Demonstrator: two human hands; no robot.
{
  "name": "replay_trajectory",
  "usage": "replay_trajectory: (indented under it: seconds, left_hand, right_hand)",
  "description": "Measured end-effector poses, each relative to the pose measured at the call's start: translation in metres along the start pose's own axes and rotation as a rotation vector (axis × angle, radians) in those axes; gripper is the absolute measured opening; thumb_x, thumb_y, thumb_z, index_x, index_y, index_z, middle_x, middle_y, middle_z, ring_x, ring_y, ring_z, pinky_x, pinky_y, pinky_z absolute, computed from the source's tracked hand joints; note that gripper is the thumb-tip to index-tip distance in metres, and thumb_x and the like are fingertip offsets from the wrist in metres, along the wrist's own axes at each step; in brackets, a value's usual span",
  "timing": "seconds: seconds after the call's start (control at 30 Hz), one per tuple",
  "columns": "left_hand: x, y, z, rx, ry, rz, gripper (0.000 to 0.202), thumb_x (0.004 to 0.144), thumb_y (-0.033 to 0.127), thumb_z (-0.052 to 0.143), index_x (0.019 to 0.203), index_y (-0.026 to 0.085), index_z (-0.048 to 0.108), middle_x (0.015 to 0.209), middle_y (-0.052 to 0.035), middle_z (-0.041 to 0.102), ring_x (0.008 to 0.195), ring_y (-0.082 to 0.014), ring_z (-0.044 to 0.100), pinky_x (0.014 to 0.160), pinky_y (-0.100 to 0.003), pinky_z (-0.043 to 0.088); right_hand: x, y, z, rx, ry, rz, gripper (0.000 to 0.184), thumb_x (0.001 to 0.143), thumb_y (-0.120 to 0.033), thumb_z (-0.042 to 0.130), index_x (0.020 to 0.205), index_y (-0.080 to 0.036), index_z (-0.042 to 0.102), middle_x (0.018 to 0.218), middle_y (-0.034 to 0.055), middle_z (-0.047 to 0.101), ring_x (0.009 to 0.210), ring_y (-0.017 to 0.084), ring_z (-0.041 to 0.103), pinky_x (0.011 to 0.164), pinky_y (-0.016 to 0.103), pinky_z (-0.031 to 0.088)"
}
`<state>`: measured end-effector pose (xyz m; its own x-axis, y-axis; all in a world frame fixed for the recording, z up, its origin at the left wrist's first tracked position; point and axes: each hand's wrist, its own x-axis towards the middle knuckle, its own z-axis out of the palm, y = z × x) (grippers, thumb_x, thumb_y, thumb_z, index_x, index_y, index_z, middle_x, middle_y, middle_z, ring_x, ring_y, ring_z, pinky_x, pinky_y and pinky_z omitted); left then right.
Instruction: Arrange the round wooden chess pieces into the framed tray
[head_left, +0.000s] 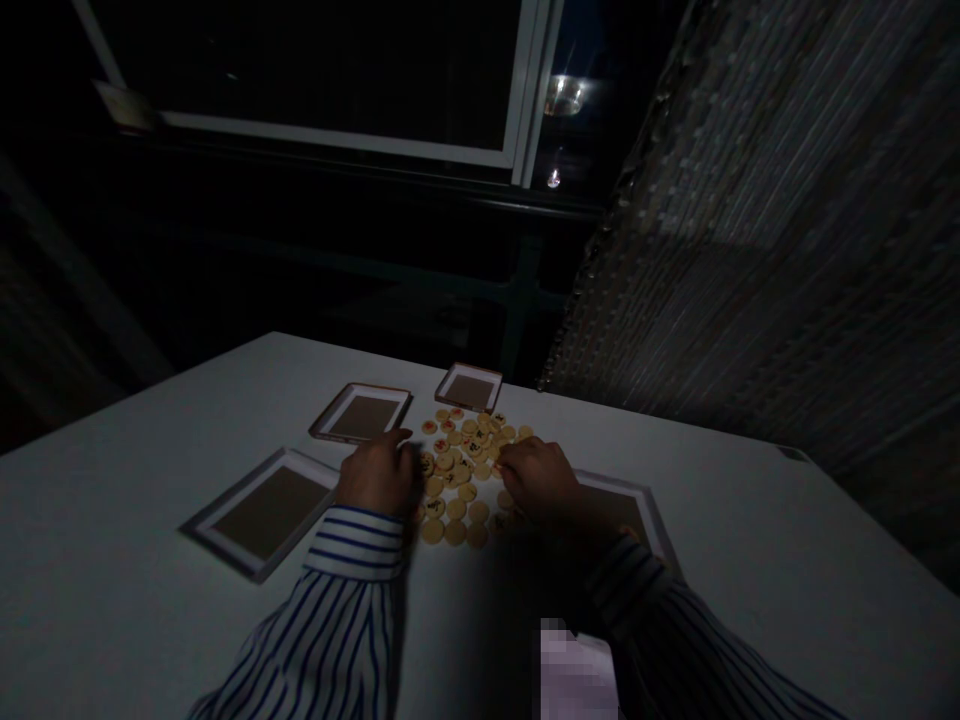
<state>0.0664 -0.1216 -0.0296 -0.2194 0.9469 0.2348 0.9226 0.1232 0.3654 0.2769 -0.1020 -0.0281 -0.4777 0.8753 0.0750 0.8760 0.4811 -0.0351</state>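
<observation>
Many round wooden xiangqi pieces (455, 508) lie loosely spread on the white table, some overlapping, with red or black characters on several and others plain side up. At the pile's left edge is my left hand (377, 472), its index finger stretched out and its thumb apart; no piece shows in it. From the right, my right hand (541, 480) reaches into the pile with fingers bent together. Its fingertips pinch at a xiangqi piece (497, 468) with a bit of red on it. The hand's underside is hidden in shadow.
Around the pile lie shallow open boxes: a front left box (259, 515), a back left box (360, 412), a back box (469, 388) and a right box (626, 505) partly behind my right forearm. A bead curtain (712, 250) hangs at the right; a dark window (337, 130) stands beyond the table (150, 480).
</observation>
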Motion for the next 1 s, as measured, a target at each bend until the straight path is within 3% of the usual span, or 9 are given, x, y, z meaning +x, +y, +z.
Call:
replay_trajectory:
  seconds: [0.33,0.6,1.0]
  left_hand:
    - [-0.0005,0.0021,0.0012,0.006,-0.004,-0.015,0.035,0.081,0.029,0.038,0.106,0.018,0.060,0.102,-0.0101,0.065,0.096,-0.0242,0.058,0.080,-0.033,0.043]
    - [-0.0014,0.0035,-0.0009,-0.012,-0.011,-0.027,0.034,0.081,0.030,0.039,0.106,0.018,0.059,0.102,-0.0098,0.065,0.095,-0.0232,0.059,0.078,-0.031,0.044]
    - [-0.0025,0.0064,-0.0018,-0.022,-0.015,-0.041,0.035,0.080,0.033,0.040,0.105,0.019,0.060,0.102,-0.0090,0.065,0.097,-0.0241,0.058,0.080,-0.032,0.044]
  right_hand:
    - [-0.0024,0.0019,0.0059,0.038,0.073,0.067,0.026,0.086,-0.032,0.038,0.095,-0.024,0.061,0.096,0.0048,0.061,0.091,0.019,0.047,0.076,0.030,0.030]
    - [-0.0025,0.0025,-0.0003,0.038,0.041,0.092,0.025,0.084,-0.029,0.040,0.097,-0.024,0.061,0.096,0.0035,0.062,0.092,0.017,0.049,0.078,0.029,0.030]
    - [-0.0003,0.0003,0.0027,0.046,0.036,0.102,0.028,0.084,-0.037,0.039,0.094,-0.024,0.061,0.096,0.0042,0.062,0.093,0.019,0.049,0.076,0.030,0.030]
